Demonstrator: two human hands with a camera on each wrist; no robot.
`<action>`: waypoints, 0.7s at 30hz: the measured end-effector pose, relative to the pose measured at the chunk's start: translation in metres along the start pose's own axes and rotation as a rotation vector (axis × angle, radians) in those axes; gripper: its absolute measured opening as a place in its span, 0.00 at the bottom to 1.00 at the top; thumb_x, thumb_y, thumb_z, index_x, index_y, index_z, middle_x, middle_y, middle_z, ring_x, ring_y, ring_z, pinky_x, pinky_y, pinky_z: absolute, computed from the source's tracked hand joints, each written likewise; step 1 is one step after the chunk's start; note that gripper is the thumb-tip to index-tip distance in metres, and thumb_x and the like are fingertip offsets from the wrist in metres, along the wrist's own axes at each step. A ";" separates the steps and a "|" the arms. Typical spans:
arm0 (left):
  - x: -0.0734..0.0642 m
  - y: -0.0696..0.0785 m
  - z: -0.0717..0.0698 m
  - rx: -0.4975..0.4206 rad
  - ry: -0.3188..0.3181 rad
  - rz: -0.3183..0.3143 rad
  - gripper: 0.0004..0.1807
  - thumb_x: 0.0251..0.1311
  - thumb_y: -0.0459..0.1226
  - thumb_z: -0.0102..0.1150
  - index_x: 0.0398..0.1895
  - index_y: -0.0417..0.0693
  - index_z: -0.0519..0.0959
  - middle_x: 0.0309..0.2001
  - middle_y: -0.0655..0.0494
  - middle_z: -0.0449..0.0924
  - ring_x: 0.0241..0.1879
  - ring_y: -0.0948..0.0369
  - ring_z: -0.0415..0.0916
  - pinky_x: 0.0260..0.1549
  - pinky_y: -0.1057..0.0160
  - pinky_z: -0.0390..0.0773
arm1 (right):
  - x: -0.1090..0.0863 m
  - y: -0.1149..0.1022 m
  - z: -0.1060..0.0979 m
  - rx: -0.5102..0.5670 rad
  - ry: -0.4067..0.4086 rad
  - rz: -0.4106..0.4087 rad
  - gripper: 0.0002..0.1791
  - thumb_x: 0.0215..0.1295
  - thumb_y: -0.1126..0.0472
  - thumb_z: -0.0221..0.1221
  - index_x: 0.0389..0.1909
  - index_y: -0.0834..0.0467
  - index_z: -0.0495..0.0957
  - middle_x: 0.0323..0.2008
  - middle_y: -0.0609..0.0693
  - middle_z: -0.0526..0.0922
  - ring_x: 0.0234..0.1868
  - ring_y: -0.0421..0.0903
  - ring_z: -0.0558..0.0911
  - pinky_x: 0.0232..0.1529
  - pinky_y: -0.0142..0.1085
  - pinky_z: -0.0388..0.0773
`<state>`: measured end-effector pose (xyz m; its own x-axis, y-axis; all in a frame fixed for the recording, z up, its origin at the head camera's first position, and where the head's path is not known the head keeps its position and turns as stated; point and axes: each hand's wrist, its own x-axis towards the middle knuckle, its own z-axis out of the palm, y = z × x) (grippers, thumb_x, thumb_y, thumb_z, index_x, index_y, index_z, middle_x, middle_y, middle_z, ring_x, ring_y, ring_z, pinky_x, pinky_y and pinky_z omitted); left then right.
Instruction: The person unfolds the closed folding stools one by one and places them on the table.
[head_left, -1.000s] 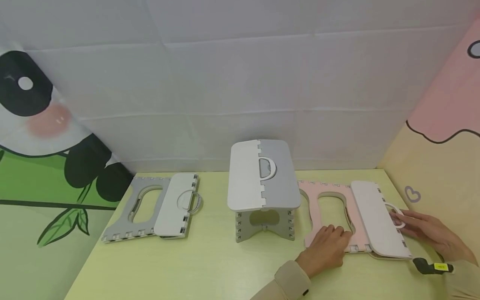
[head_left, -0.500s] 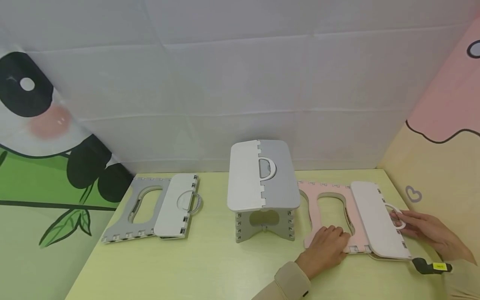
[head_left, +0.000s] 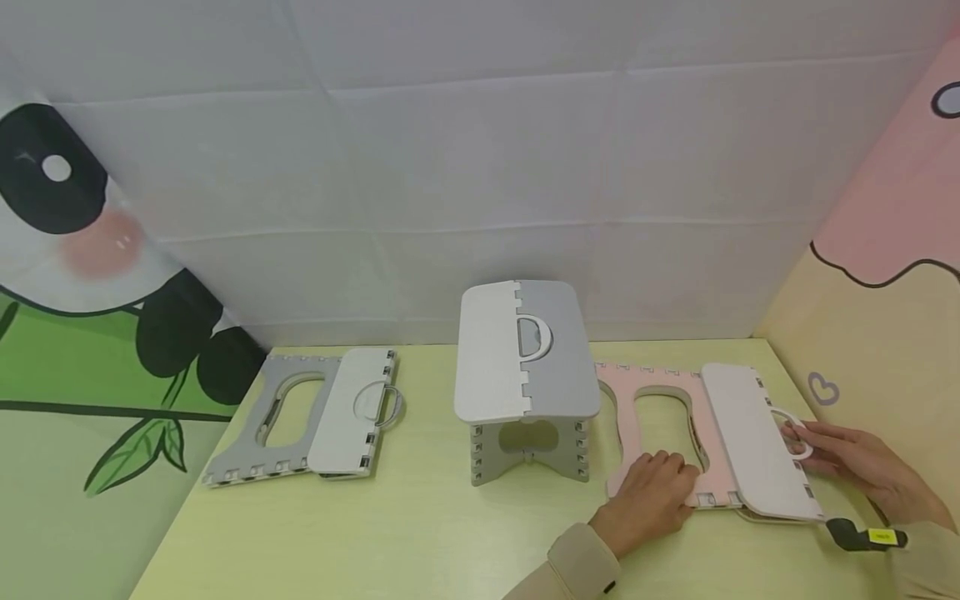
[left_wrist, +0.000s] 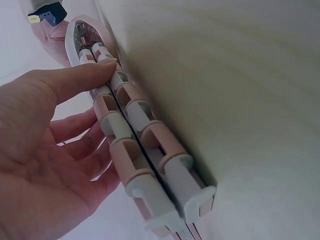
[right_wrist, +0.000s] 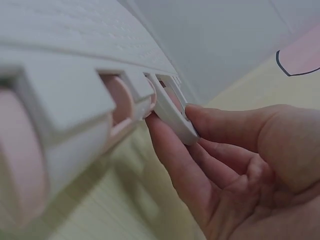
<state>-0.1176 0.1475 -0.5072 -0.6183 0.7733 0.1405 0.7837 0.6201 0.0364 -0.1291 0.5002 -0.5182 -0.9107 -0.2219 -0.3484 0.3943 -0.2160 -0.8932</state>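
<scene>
A pink-and-white folding stool (head_left: 757, 442) lies folded flat at the table's right side. My left hand (head_left: 652, 492) grips its near pink edge, fingers bent over the upper face. In the left wrist view the thumb of my left hand (left_wrist: 55, 125) presses on the hinged side edge (left_wrist: 150, 155). At the stool's right end, my right hand (head_left: 862, 467) pinches the white loop handle (head_left: 805, 452). The right wrist view shows the thumb of my right hand (right_wrist: 235, 150) on the handle (right_wrist: 172, 117), with other fingers under it.
An unfolded grey-and-white stool (head_left: 491, 354) stands upright at the middle back, close to the pink one's left end. A folded grey-and-white stool (head_left: 348, 417) lies flat at the left. White cloth (head_left: 465, 167) hangs behind the yellow table (head_left: 420, 533); printed panels flank both sides.
Almost nothing differs. Both hands keep their places on the pink-and-white folding stool, and the head view has shifted very slightly.
</scene>
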 end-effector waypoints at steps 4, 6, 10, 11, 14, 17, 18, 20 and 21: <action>0.000 -0.001 0.000 -0.003 0.011 0.002 0.12 0.65 0.50 0.68 0.48 0.60 0.81 0.41 0.67 0.76 0.34 0.70 0.66 0.28 0.75 0.57 | -0.001 -0.003 0.002 -0.011 0.005 -0.009 0.21 0.81 0.70 0.47 0.44 0.47 0.87 0.45 0.47 0.90 0.47 0.40 0.88 0.47 0.40 0.86; -0.001 -0.001 -0.001 -0.004 0.018 0.005 0.12 0.65 0.49 0.69 0.48 0.60 0.82 0.43 0.67 0.77 0.36 0.70 0.68 0.30 0.76 0.59 | -0.002 -0.004 0.003 -0.020 0.006 -0.016 0.21 0.81 0.69 0.47 0.44 0.48 0.88 0.45 0.47 0.90 0.47 0.40 0.88 0.47 0.40 0.86; -0.002 -0.001 -0.002 -0.009 0.016 0.008 0.12 0.66 0.48 0.68 0.49 0.60 0.81 0.45 0.66 0.77 0.39 0.70 0.70 0.34 0.76 0.62 | -0.004 -0.007 0.005 -0.027 0.015 -0.028 0.20 0.81 0.69 0.48 0.45 0.47 0.87 0.45 0.47 0.90 0.47 0.40 0.88 0.47 0.40 0.86; -0.002 -0.002 -0.002 -0.010 0.013 0.007 0.12 0.66 0.48 0.68 0.49 0.60 0.81 0.45 0.66 0.77 0.40 0.70 0.70 0.34 0.76 0.63 | -0.005 -0.008 0.005 -0.012 0.010 -0.029 0.21 0.81 0.69 0.47 0.45 0.47 0.87 0.46 0.47 0.90 0.47 0.41 0.88 0.47 0.40 0.86; -0.002 -0.002 -0.003 -0.012 0.005 0.007 0.13 0.66 0.48 0.67 0.51 0.60 0.81 0.46 0.67 0.77 0.41 0.70 0.70 0.36 0.76 0.64 | -0.007 -0.010 0.006 0.041 -0.026 -0.041 0.22 0.82 0.70 0.45 0.46 0.48 0.87 0.47 0.48 0.89 0.49 0.42 0.88 0.48 0.41 0.85; -0.002 -0.002 -0.003 -0.011 0.006 0.010 0.14 0.67 0.48 0.66 0.53 0.60 0.80 0.47 0.67 0.77 0.41 0.70 0.70 0.37 0.76 0.65 | -0.009 -0.011 0.006 0.017 -0.039 -0.058 0.23 0.82 0.70 0.44 0.47 0.47 0.87 0.47 0.47 0.89 0.48 0.42 0.88 0.48 0.40 0.85; -0.002 -0.002 -0.003 -0.014 0.005 0.012 0.14 0.67 0.48 0.66 0.54 0.60 0.80 0.47 0.67 0.77 0.42 0.70 0.70 0.38 0.76 0.65 | -0.010 -0.012 0.006 -0.009 -0.031 -0.064 0.23 0.82 0.70 0.45 0.47 0.46 0.87 0.47 0.46 0.89 0.48 0.42 0.88 0.48 0.40 0.85; -0.002 -0.002 -0.003 -0.018 0.007 0.014 0.15 0.68 0.48 0.66 0.55 0.60 0.80 0.47 0.67 0.77 0.42 0.70 0.71 0.39 0.76 0.66 | -0.012 -0.013 0.007 -0.073 -0.003 -0.069 0.22 0.82 0.70 0.47 0.47 0.44 0.86 0.47 0.44 0.89 0.47 0.40 0.88 0.47 0.39 0.85; -0.002 -0.002 -0.003 -0.021 0.006 0.014 0.16 0.68 0.48 0.66 0.55 0.60 0.80 0.47 0.67 0.76 0.43 0.70 0.70 0.40 0.76 0.66 | -0.012 -0.014 0.007 -0.104 0.013 -0.068 0.21 0.81 0.69 0.48 0.46 0.43 0.86 0.47 0.43 0.89 0.47 0.39 0.88 0.47 0.39 0.85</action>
<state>-0.1181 0.1448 -0.5049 -0.6070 0.7809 0.1471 0.7933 0.6063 0.0549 -0.1225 0.4990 -0.4996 -0.9367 -0.1978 -0.2891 0.3174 -0.1304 -0.9393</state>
